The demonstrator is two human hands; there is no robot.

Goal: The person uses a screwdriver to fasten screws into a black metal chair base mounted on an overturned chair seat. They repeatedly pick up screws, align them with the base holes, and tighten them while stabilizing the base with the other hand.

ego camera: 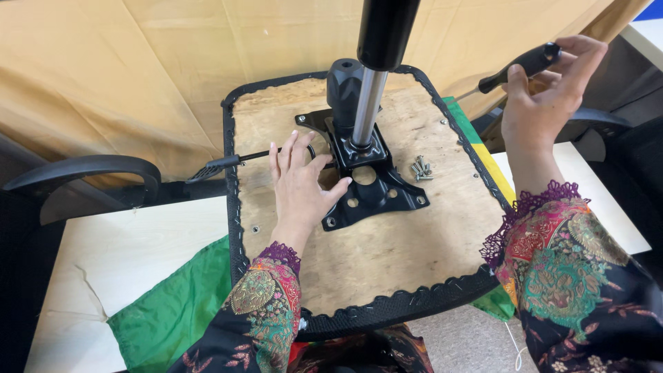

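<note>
Tan cloth backdrop; pale table (131,249) carries an upturned seat (387,242), plywood up, over green cloth (173,311). Black plate (366,183) sits mid-seat, gas column (369,90) rising from it. Left hand (300,183), fingers spread, steadies plate. Right hand (545,97), closed on screwdriver (518,69), is above the table's far right corner. Screws (421,168) right of plate. Judgement: align holes first, keep plate pinned, drive screws square.

The upturned chair seat (387,262) lay on the surface (117,255), over a cloth (173,311). The mounting plate (369,190) sat at the seat's middle, the gas cylinder (369,103) rising from it. Loose bolts (421,168) lay just right of the plate, a lever (228,164) crossing the seat's left edge.
</note>
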